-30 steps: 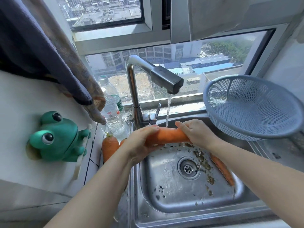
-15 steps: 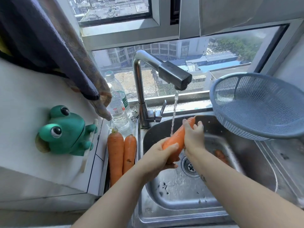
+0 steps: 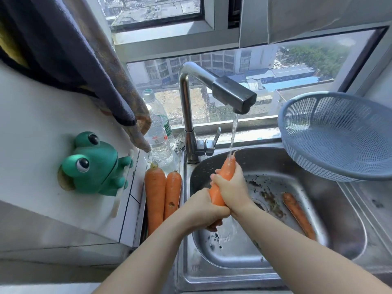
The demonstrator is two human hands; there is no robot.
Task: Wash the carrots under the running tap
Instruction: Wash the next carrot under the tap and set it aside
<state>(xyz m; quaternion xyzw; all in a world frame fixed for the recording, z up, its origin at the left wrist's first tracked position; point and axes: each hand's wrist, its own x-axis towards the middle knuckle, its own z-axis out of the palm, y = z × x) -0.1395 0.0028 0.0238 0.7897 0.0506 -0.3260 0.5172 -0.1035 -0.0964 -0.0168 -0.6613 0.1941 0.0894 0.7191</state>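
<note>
Swung from a slant to nearly upright, the carrot now takes the stream from the tap on its far tip. The left hand grips its near end and the right hand is wrapped round its middle above the sink, so rinsing this one looks well under way. Two more carrots lie side by side just left of the sink and another carrot lies in its right half beside dirt specks, seemingly still to wash, while the blue colander at the far right and the bottles left of the tap stand clear of the hands.
</note>
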